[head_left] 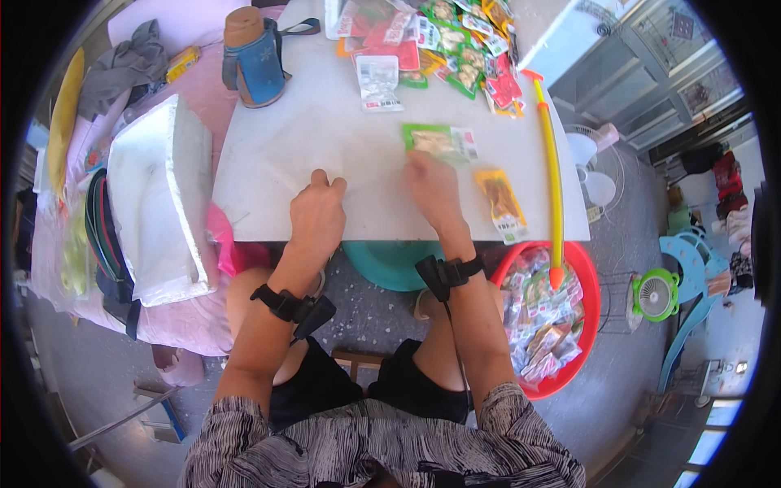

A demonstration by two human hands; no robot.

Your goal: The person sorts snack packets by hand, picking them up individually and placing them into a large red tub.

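Note:
My left hand (318, 210) is over the white tabletop (262, 207), back upward and fingers curled. Its fingertips are hidden, so I cannot tell whether it holds anything. To its right, my right hand (434, 186) pinches the lower left edge of a green-edged food packet (442, 141); both look slightly blurred. A yellow food packet (500, 204) lies right of that hand, near the table's front edge. Farther back lies a clear and silver packet (378, 84), in front of a heap of green, red and yellow packets (467, 52). Each wrist wears a black strap device.
A blue-sleeved bottle (256, 67) stands at the table's back left. The yellow tube (552, 177) with orange ends runs along the right edge. Below it, a red tub (586, 341) holds many packets. A white foam box (160, 201) sits at left; a teal basin (390, 265) is under the table.

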